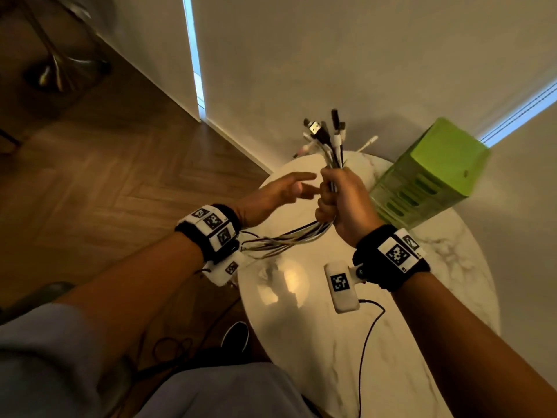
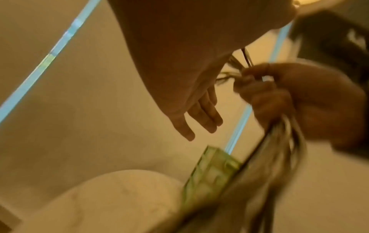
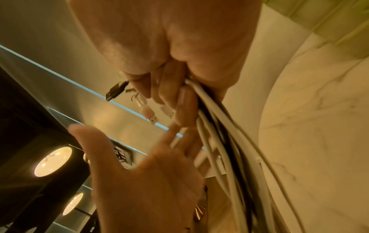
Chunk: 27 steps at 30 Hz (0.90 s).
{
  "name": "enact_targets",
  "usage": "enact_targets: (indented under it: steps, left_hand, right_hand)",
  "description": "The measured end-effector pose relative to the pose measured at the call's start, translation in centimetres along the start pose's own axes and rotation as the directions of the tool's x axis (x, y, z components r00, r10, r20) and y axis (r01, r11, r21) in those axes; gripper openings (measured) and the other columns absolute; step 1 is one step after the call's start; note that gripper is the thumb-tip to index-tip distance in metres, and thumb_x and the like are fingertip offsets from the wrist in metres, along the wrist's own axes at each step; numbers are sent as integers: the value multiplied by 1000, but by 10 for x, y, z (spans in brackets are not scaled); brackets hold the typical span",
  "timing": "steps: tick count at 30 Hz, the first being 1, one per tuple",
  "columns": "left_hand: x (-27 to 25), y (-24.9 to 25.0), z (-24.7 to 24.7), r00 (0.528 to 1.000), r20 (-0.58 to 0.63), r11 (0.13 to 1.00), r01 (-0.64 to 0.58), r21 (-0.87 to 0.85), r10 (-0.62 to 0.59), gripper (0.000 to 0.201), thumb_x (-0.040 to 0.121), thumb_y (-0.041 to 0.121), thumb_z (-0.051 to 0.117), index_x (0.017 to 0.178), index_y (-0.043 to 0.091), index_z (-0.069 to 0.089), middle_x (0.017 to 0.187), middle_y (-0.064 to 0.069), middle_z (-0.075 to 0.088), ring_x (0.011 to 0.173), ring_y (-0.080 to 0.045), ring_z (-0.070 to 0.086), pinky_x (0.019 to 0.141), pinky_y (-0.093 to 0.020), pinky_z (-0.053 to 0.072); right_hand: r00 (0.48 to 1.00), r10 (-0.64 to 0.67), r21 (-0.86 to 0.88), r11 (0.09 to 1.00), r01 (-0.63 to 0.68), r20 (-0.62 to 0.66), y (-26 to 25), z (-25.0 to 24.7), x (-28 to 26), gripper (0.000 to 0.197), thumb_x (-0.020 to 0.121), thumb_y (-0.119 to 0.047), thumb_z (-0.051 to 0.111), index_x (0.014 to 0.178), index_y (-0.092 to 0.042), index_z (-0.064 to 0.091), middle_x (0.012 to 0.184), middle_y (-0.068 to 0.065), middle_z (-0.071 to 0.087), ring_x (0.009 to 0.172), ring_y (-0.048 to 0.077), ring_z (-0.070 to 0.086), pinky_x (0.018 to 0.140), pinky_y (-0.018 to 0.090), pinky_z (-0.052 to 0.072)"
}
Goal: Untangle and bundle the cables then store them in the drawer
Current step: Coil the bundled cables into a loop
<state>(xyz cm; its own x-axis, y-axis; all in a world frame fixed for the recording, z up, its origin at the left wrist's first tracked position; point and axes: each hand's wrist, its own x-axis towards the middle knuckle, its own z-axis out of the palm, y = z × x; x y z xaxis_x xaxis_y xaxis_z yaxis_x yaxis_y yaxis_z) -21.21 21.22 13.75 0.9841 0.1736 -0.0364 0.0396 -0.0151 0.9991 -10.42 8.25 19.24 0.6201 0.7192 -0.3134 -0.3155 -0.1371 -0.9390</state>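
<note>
My right hand (image 1: pixel 337 197) grips a bundle of black and white cables (image 1: pixel 327 143) upright above the round table, plug ends fanning out over the fist. The loose lengths (image 1: pixel 283 239) trail down and left toward my left wrist. The right wrist view shows my fingers (image 3: pixel 179 100) wrapped round the white and dark cables (image 3: pixel 223 141). My left hand (image 1: pixel 280 191) is held just left of the fist, fingers straight and spread, holding nothing; its fingertips (image 2: pixel 201 123) point toward the bundle (image 2: pixel 279 141). The green drawer unit (image 1: pixel 428 176) stands at the table's far right.
The white marble table (image 1: pixel 346 342) fills the lower centre, close to a pale wall. A thin black wire (image 1: pixel 370 333) from my wrist camera lies across it. Wooden floor (image 1: pixel 120 164) stretches to the left, with a chair base at the far left.
</note>
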Motion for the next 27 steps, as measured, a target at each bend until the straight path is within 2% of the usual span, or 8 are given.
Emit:
enact_targets:
  steps: [4,7,11,14,16,21,23,27]
  left_hand:
    - [24,27,3,999,11,986,-41,-161,43,67,82,69,63,128,21,59,127,0,68,130,-18,57,113,-39,42]
    - [34,39,8,998,-67,999,13,-32,-15,37,97,47,58,112,15,70,104,1,76,106,-13,70,97,-33,51]
    - [40,35,15,997,-76,985,-5,173,18,39,100,46,55,79,17,70,77,7,71,84,-10,69,90,-34,54]
    - [46,39,19,998,-61,990,18,138,-9,24,100,43,56,92,26,70,82,15,73,88,3,68,82,-17,50]
    - [52,47,17,1000,-7,989,21,147,-20,20,99,44,57,109,31,69,100,16,75,104,3,66,94,-22,52]
    - [49,29,3,979,204,996,-3,-84,20,77,77,70,65,140,28,51,143,3,57,137,-13,49,113,-37,40]
    - [37,7,8,891,445,984,149,-98,-91,77,74,58,76,137,25,47,136,4,62,131,-15,55,105,-30,47]
    - [21,-23,7,491,669,826,399,398,-559,39,90,22,73,127,14,62,103,-6,77,104,-24,71,96,-27,54]
  right_hand:
    - [979,121,-150,984,-96,162,10,-3,-4,22,94,-18,44,74,-19,36,58,-4,24,51,14,16,51,30,18]
    - [937,247,-267,947,-179,248,10,-8,-6,10,83,-20,46,81,-16,37,61,-1,25,53,14,20,50,28,27]
    - [925,283,-504,855,-124,253,7,-19,-3,14,97,-15,46,84,-10,44,65,10,43,57,23,42,59,37,46]
    - [986,33,-516,855,58,165,12,-22,5,15,98,-6,46,88,1,55,69,13,58,64,30,59,70,49,56]
    - [993,-55,-367,926,90,107,18,-19,11,18,97,-2,45,82,-5,54,63,5,50,59,24,50,65,48,51]
    - [992,11,-39,999,-6,122,19,-16,15,25,91,-18,52,69,-17,41,60,-1,26,54,15,20,55,33,21]
    - [987,29,71,997,-40,156,12,-16,14,32,91,-24,54,68,-20,33,60,0,22,53,16,18,57,36,14]
    - [965,46,151,985,-87,257,-12,-6,10,39,96,-18,37,60,-25,24,53,-5,14,47,15,10,55,34,17]
